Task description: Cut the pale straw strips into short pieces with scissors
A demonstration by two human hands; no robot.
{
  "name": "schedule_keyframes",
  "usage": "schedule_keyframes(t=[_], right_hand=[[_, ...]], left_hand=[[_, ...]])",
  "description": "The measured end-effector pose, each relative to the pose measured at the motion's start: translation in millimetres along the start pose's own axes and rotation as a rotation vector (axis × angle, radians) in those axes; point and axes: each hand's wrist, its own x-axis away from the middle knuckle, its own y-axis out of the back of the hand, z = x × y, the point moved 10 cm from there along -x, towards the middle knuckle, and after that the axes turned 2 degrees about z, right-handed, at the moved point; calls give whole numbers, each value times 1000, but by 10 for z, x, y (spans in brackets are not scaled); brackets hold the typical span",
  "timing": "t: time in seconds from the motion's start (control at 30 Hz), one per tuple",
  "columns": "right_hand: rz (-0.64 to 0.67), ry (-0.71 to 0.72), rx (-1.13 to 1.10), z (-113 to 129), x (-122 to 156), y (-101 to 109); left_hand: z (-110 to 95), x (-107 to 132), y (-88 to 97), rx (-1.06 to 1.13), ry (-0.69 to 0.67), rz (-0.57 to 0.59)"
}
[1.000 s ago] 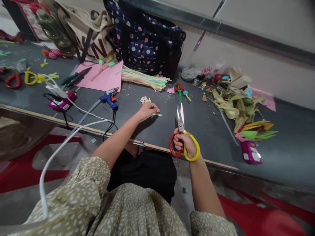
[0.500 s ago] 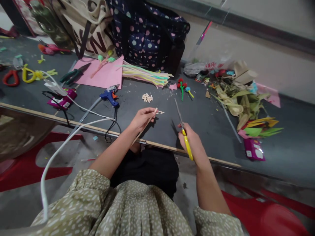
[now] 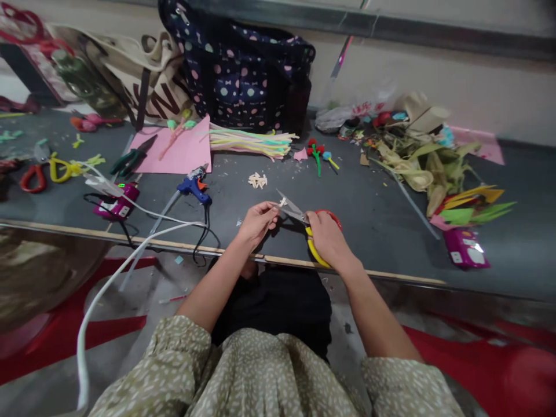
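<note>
My left hand (image 3: 259,223) pinches a thin cream pipe cleaner (image 3: 277,205), mostly hidden by the fingers. In my right hand (image 3: 326,236) is a pair of scissors (image 3: 295,213) with one yellow and one red handle loop. Its blades are parted and point left, at the end of the pipe cleaner by my left fingertips. A few short cut pieces (image 3: 283,201) lie just beyond the blades. Farther back on the dark table sits a small pile of cream pieces (image 3: 258,180).
Behind the pile lies a bundle of pastel pipe cleaners (image 3: 252,143). A blue glue gun (image 3: 194,186) with its white cord (image 3: 130,272) is on the left, near pliers (image 3: 132,157) on pink paper (image 3: 191,153). Dried husks (image 3: 419,168) and a purple box (image 3: 465,248) stand right.
My right hand has brought the scissors left, from apart on the right to my left fingertips, and their blades have parted. My left hand keeps its pinch. The view has shifted slightly.
</note>
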Motion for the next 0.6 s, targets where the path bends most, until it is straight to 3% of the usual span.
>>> schedule_keyframes(t=[0.6], right_hand=[[-85, -11, -113, 31, -135, -36]], left_hand=[[26, -93, -81, -136, -60, 10]])
